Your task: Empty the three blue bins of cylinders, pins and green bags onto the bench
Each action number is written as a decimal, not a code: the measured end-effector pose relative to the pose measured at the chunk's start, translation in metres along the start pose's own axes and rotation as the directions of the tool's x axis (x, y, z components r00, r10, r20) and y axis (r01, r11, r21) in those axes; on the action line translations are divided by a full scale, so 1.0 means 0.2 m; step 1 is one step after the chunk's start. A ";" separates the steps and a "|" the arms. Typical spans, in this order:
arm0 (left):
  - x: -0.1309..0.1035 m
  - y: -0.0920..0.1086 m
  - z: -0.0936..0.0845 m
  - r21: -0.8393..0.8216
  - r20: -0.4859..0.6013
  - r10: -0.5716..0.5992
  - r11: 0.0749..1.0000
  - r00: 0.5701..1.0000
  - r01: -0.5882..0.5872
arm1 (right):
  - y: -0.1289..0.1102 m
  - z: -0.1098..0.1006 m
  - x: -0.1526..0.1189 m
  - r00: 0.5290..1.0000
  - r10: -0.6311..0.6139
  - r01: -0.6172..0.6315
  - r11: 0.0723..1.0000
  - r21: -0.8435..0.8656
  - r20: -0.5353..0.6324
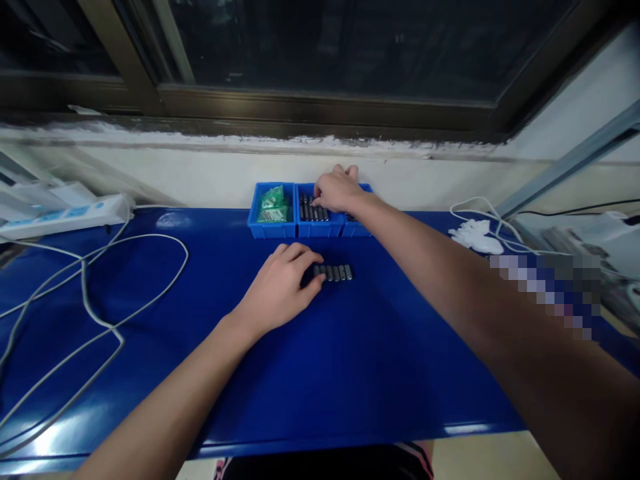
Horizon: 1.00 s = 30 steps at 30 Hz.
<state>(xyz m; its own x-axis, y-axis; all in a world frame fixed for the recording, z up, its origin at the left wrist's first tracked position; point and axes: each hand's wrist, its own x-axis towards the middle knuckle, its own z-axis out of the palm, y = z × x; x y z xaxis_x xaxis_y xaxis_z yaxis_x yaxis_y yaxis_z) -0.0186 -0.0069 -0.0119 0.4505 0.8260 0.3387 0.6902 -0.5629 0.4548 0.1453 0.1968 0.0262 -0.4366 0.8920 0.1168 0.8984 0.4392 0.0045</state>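
Observation:
A short row of small dark metallic cylinders (336, 273) lies side by side on the blue tabletop. My left hand (285, 283) rests at the row's left end, its thumb and index finger closed around the leftmost cylinder. Farther back, my right hand (337, 190) reaches into the middle blue bin (320, 230), its fingers bent down and pinched together. Similar dark cylinders (314, 213) stand packed in that bin. Whatever lies between the right fingertips is hidden.
Left of the middle bin, another blue bin (273, 231) holds green-and-clear packets (273, 205). A third bin (356, 230) is partly behind my right arm. White cables (120, 327) loop across the left, beside a power strip (95, 212). A crumpled white item (475, 235) lies right.

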 end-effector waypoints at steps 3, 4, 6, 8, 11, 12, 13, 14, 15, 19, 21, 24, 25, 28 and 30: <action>0.00 0.00 0.00 0.005 -0.002 -0.010 1.000 1.000 0.010 | -0.01 0.01 0.00 1.000 0.014 -0.014 1.000 0.002 0.016; 0.00 0.00 0.00 0.007 -0.002 -0.012 1.000 1.000 0.012 | -0.01 0.01 0.01 1.000 0.013 -0.014 1.000 0.007 0.020; 0.00 -0.01 0.00 0.008 0.000 -0.013 1.000 1.000 0.013 | -0.02 0.02 0.01 1.000 0.014 -0.014 1.000 0.013 0.022; 0.00 0.00 -0.01 0.007 0.003 -0.012 1.000 1.000 0.012 | -0.03 0.03 0.02 1.000 0.022 -0.023 1.000 0.011 0.012; 0.00 0.00 -0.01 0.001 -0.001 -0.011 1.000 1.000 0.011 | -0.03 0.04 0.02 1.000 0.030 -0.030 1.000 0.008 -0.004; 0.00 0.00 -0.01 -0.001 -0.003 -0.013 1.000 1.000 0.013 | -0.03 0.04 0.02 1.000 0.028 -0.028 1.000 0.007 -0.003; 0.00 0.00 -0.01 -0.001 -0.004 -0.014 1.000 1.000 0.014 | -0.03 0.03 0.02 1.000 0.027 -0.027 1.000 0.006 0.000; 0.00 0.00 -0.01 0.000 -0.005 -0.014 1.000 1.000 0.014 | -0.03 0.03 0.01 1.000 0.026 -0.026 1.000 0.008 0.000; 0.00 0.00 -0.01 0.002 -0.004 -0.012 1.000 1.000 0.012 | -0.02 0.02 0.01 1.000 0.026 -0.026 1.000 0.015 -0.009; 0.01 0.00 -0.01 0.012 0.004 0.006 1.000 1.000 -0.006 | -0.03 -0.09 -0.05 0.987 -0.028 0.042 0.996 0.085 -0.158; 0.01 -0.01 0.00 0.018 0.011 0.006 1.000 1.000 -0.006 | -0.06 -0.19 -0.17 0.958 -0.091 0.133 0.981 0.142 -0.271; 0.01 -0.02 0.00 0.019 0.032 -0.002 1.000 0.999 0.001 | -0.20 -0.34 -0.60 0.917 -0.205 0.300 0.920 0.253 -0.343; 0.01 -0.02 0.00 0.013 0.041 -0.006 1.000 0.999 0.005 | -0.27 -0.37 -0.80 0.920 -0.242 0.335 0.893 0.301 -0.307; 0.01 -0.03 -0.01 0.004 0.050 -0.029 1.000 0.998 0.029 | -0.51 -0.30 -1.47 0.942 -0.335 0.270 0.802 0.534 0.028; 0.01 -0.03 -0.01 0.014 0.036 -0.034 0.999 0.999 0.034 | -0.64 -0.13 -1.81 0.885 -0.400 0.182 0.770 0.612 0.239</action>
<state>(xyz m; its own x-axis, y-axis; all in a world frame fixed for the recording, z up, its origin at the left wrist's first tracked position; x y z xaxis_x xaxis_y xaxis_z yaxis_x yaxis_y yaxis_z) -0.0225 -0.0013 -0.0129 0.4466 0.8452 0.2935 0.7126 -0.5344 0.4546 0.1905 -0.1847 0.0095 -0.7569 0.6392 -0.1362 0.5830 0.5660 -0.5829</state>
